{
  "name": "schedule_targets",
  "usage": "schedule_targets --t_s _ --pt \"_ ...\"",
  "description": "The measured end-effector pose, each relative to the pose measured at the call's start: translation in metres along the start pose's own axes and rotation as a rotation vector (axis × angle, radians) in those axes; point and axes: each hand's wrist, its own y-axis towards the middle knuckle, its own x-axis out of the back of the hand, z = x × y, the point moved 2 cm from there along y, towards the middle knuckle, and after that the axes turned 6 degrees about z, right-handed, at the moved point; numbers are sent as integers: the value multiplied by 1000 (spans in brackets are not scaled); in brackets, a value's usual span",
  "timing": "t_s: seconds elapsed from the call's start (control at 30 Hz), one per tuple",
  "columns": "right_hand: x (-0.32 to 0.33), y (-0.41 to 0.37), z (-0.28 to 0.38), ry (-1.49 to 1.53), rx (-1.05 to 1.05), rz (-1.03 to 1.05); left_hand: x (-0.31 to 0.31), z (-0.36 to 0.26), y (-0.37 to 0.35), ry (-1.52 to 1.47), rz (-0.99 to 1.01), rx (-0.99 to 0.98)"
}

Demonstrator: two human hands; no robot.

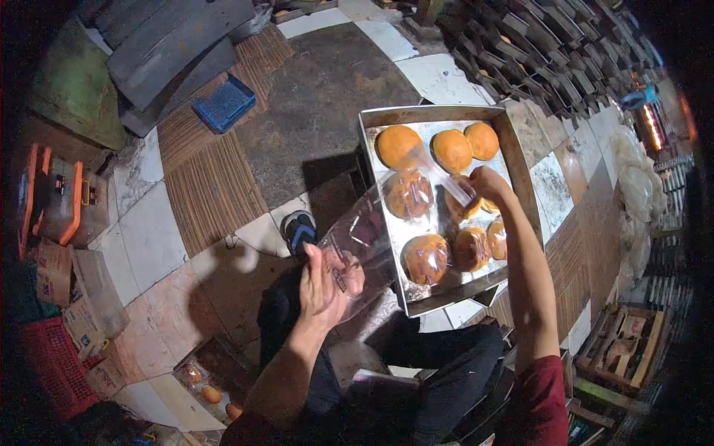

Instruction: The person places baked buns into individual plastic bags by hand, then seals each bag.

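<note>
A clear plastic bag [364, 230] stretches between my two hands, over the left side of a metal baking tray [430, 303]. My left hand [323, 290] holds its lower left end, with some fingers showing through the film. Above the tray, my right hand [487, 186] has its fingers closed at the bag's upper end, by a whitish strip; it partly hides the buns beneath. Round browned buns lie in the tray, including a plain bun [399, 145] at the back left and a shiny bun [426, 259] at the front left. Film glare blurs the middle ones.
A blue plastic basket [224, 102] lies on the floor ahead. Dark stacked trays [543, 52] stand at the back right. At lower left are a red crate [56, 364] and a box with several buns [211, 394]. A wooden crate [623, 342] sits right.
</note>
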Motion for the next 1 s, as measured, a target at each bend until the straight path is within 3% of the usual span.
schedule_targets --t_s 0.07,0.1,0.13,0.2,0.27,0.33,0.4,0.47,0.53,0.63,0.77,0.87,0.9,0.93,1.0 --pt "0 -27 10 -189 64 -137 -6 2 2 145 181 108" --pt "-20 -12 -8 -262 191 -286 1 11 -1 208 36 145" --pt "-30 -9 -12 -130 274 -467 23 32 -3 208 50 139" --pt "-22 -15 -3 175 155 -425 77 72 -5 422 -113 29" --pt "-24 -9 -1 279 167 -447 61 60 -11 431 -133 -5" --pt "-28 5 -9 313 131 -436 9 25 -19 66 223 39" --pt "-8 -3 -13 202 150 -12 14 27 -16 246 148 -32" --pt "-4 -18 -10 -6 155 -99 1 21 -12 530 258 -104" --pt "-19 -13 -16 -284 253 -309 -1 27 -11 529 251 -86" --pt "-25 -16 -18 208 176 -348 5 28 -11 553 216 -140" --pt "-32 0 1 374 165 -490 -1 23 -13 482 149 -111" --pt "-22 3 2 347 209 -320 -6 19 -4 482 156 -27" --pt "-18 3 -1 266 176 -102 -6 19 -2 478 166 -19" --pt "-16 7 -5 271 176 -105 -5 18 1 471 177 -10" --pt "-19 13 -13 -53 278 50 -3 18 2 496 192 15"
